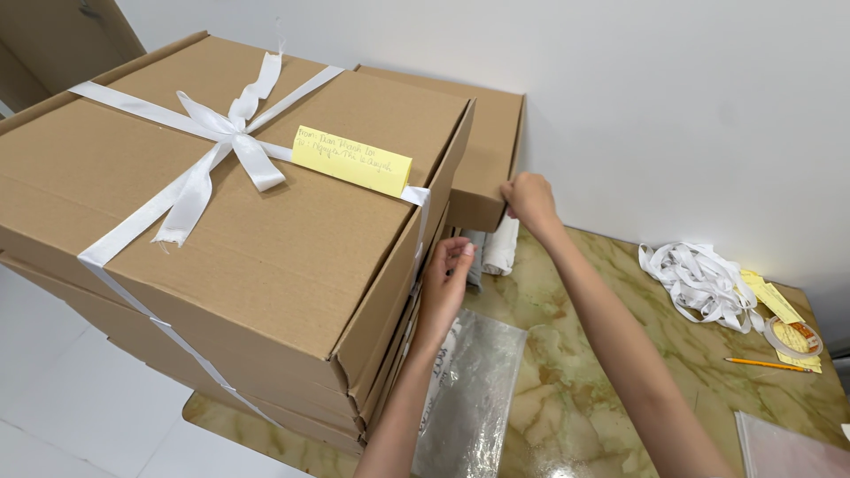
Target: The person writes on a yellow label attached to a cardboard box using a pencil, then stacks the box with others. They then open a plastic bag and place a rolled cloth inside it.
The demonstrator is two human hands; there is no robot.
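A large flat cardboard box (266,257) tied with a white ribbon bow (221,133) tops a stack of similar boxes at the left. A yellow note (351,160) is stuck on its lid. My left hand (445,281) presses flat against the right side of this stack, fingers together. My right hand (528,198) grips the lower front corner of a second cardboard box (482,133) standing behind, near the wall. Folded white cloth (501,248) shows beneath that box.
The marble-patterned table (602,354) carries a clear plastic bag (474,398) by my left arm, a heap of white ribbon (699,279), yellow notes (770,296), a tape roll (792,336), a pencil (766,364) and a plastic sleeve (788,447) at the right. White wall behind.
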